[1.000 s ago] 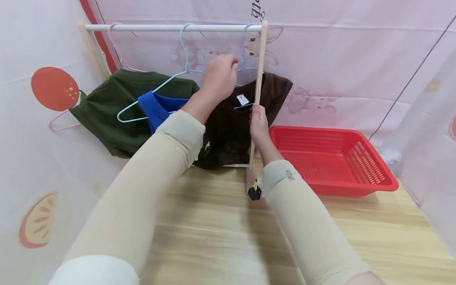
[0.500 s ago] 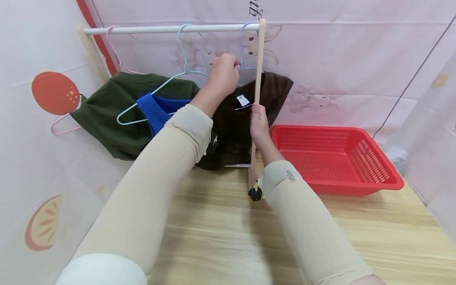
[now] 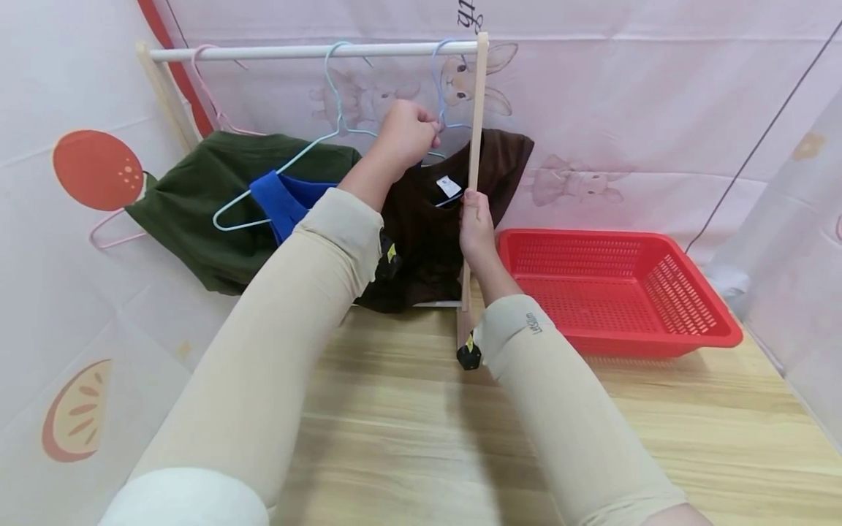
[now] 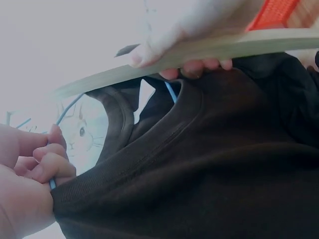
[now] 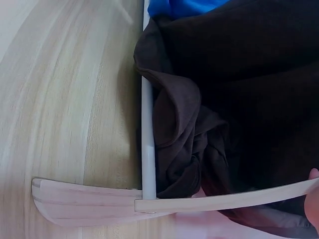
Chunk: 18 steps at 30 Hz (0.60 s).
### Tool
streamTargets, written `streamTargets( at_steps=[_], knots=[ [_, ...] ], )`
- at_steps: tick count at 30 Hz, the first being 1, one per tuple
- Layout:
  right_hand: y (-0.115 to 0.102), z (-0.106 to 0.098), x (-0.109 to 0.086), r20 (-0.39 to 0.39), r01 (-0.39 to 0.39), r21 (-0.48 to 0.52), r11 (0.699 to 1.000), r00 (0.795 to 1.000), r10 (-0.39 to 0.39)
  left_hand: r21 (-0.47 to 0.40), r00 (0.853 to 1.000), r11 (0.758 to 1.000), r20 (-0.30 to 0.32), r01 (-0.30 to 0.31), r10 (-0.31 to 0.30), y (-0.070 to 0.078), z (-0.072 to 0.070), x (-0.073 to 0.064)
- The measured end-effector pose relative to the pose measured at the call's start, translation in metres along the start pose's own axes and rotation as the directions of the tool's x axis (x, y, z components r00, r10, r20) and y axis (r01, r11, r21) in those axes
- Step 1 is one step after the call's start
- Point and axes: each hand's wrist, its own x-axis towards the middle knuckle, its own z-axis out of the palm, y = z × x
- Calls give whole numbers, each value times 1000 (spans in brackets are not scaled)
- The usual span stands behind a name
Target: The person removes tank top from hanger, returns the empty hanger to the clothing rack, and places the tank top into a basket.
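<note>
My left hand (image 3: 409, 135) pinches the blue hanger (image 4: 71, 110) just below its hook, which sits over the white rail (image 3: 276, 52) of a clothes rack. From that hanger hangs a brown T-shirt (image 3: 427, 226) with a white label (image 3: 449, 186) in its neck. My right hand (image 3: 477, 226) grips the rack's wooden side post (image 3: 478, 124), its fingers curled around it in the left wrist view. To the left, a mint hanger (image 3: 246, 208) carries a blue garment (image 3: 286, 201). Farther left, a dark green garment (image 3: 217, 197) hangs on a pink hanger (image 3: 108, 228).
A red plastic basket (image 3: 658, 343) stands on the wooden table (image 3: 408, 424), right of the rack. The rack's wooden foot (image 5: 84, 199) rests on the tabletop. A printed cloth (image 3: 645, 109) with rabbits forms the back wall.
The blue hanger's hook has slid slightly left along the rail, away from the post, with my left hand on it. My right hand stays on the post.
</note>
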Motion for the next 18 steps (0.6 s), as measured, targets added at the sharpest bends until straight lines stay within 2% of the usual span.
streamTargets(
  at_steps=[2,5,11,14,18],
  knots=[
    [1,0,0,-1,-5,-5,1000,1000,5,-77,998,996,24,53,-51,-1,-1,0],
    [3,0,1,-20,5,-20,1000,1000,-6,-164,993,981,66,105,-95,-2,-3,0],
    [2,3,4,-28,46,-37,998,998,-47,-342,974,916,159,209,-162,-1,-8,2],
    [2,3,5,-25,52,-39,998,998,-53,-387,972,894,160,224,-174,-1,-10,1],
    [2,3,7,-10,41,-46,998,999,-42,-381,978,902,114,204,-173,-1,-16,-2]
  ],
)
